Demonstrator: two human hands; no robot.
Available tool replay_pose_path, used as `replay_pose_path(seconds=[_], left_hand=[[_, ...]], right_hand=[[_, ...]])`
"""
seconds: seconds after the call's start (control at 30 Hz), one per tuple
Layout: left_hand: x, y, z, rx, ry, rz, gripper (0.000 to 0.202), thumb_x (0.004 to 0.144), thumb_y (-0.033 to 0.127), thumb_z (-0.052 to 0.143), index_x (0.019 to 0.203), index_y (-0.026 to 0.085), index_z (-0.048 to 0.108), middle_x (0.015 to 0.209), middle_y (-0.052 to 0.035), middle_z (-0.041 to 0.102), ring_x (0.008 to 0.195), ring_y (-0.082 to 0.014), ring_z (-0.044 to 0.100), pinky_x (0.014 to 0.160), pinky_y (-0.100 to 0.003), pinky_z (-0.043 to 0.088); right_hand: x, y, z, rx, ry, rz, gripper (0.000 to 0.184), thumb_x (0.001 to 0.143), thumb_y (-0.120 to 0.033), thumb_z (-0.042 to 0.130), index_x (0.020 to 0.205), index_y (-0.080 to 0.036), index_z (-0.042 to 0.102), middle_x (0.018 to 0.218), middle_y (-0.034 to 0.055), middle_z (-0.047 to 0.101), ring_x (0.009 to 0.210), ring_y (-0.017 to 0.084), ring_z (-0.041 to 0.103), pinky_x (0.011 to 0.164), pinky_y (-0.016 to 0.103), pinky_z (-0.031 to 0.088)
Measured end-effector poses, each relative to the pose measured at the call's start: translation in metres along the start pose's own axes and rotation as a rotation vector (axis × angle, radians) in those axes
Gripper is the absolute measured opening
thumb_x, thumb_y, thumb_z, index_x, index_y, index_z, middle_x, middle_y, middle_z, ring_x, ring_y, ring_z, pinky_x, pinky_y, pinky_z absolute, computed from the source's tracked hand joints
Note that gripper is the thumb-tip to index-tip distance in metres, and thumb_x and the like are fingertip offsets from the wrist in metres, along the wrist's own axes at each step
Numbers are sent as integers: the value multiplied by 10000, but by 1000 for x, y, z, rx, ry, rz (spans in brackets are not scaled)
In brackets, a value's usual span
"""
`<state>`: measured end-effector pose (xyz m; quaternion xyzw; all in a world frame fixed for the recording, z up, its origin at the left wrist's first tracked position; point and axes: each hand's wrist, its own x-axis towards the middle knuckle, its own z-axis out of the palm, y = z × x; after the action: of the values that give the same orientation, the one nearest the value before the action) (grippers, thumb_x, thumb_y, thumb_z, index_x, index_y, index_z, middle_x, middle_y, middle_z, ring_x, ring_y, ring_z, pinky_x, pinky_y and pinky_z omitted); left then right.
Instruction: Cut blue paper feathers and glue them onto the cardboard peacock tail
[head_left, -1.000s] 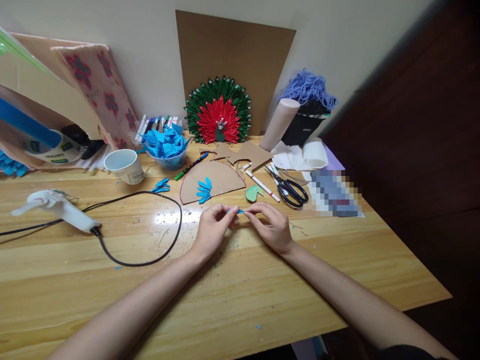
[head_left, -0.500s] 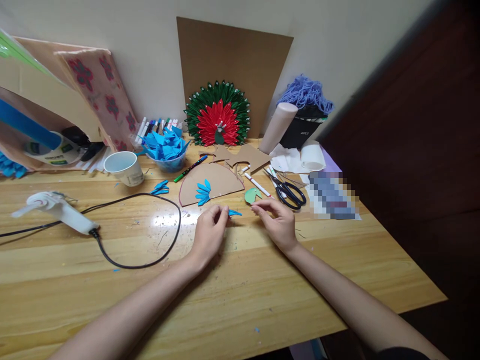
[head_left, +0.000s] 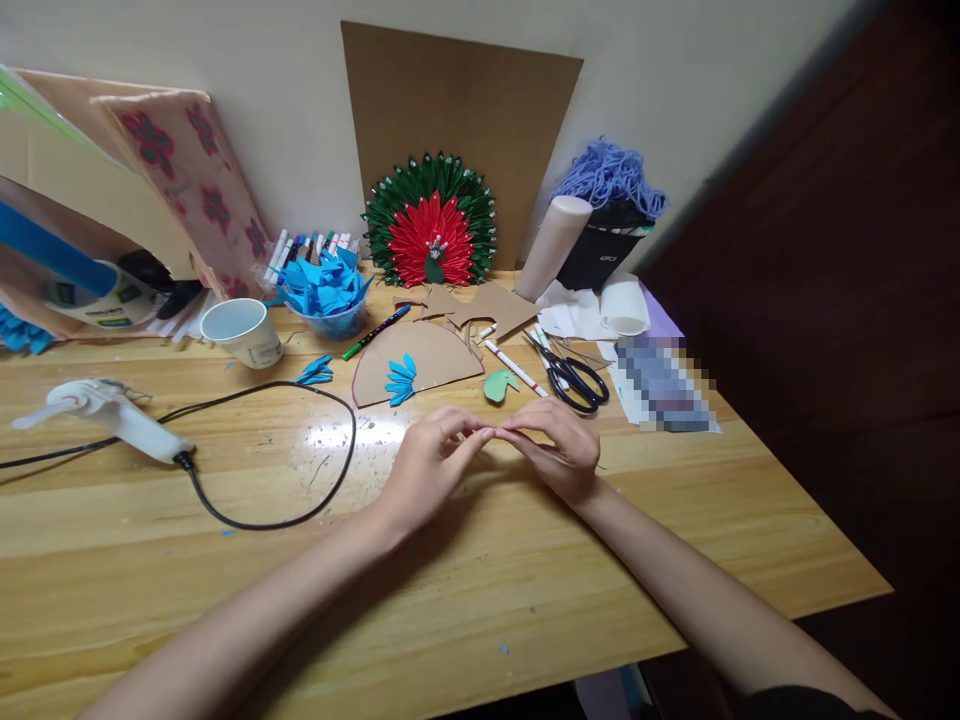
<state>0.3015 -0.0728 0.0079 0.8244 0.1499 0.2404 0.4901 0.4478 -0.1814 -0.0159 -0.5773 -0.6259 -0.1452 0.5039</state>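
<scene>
My left hand and my right hand meet fingertip to fingertip over the wooden table, both pinched. What they pinch is hidden behind the fingers. Just beyond them lies a brown cardboard half-disc with several blue folded petals stuck on its lower edge. A small green paper shape lies to the right of it. Two loose blue petals lie to the left.
A white glue gun with a black cord lies at the left. A paper cup, a bowl of blue paper pieces, markers, black scissors, a red-and-green paper peacock fan and blue yarn crowd the back.
Half a second ago my hands were apart, the left pinching a small blue petal. They have come together again and the petal no longer shows.
</scene>
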Motion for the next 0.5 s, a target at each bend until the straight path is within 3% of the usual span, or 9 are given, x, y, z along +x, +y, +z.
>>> replay_pose_path(seconds=[0.17, 0.4, 0.5], left_hand=[[3, 0, -4, -1, -21, -21, 202, 849, 302, 545, 755, 180, 677, 775, -51, 676, 732, -162, 599, 681, -267, 452], [2, -5, -8, 269, 10, 275, 166, 848, 229, 525, 785, 163, 664, 785, -74, 652, 741, -169, 578, 672, -287, 446], [2, -8, -7, 296, 42, 335, 147, 843, 204, 523, 763, 153, 636, 768, -66, 640, 729, -163, 562, 655, -287, 442]], right_hand=[[2, -1, -1, -29, -35, -54, 143, 759, -160, 693, 866, -237, 635, 716, 14, 686, 659, 154, 632, 615, 297, 522], [3, -2, 1, -7, -61, -52, 108, 764, -153, 686, 831, -212, 625, 690, 19, 666, 652, 152, 613, 615, 289, 508], [2, -2, 3, 13, -50, -34, 115, 758, -146, 692, 826, -207, 621, 686, 18, 657, 646, 149, 602, 611, 287, 499]])
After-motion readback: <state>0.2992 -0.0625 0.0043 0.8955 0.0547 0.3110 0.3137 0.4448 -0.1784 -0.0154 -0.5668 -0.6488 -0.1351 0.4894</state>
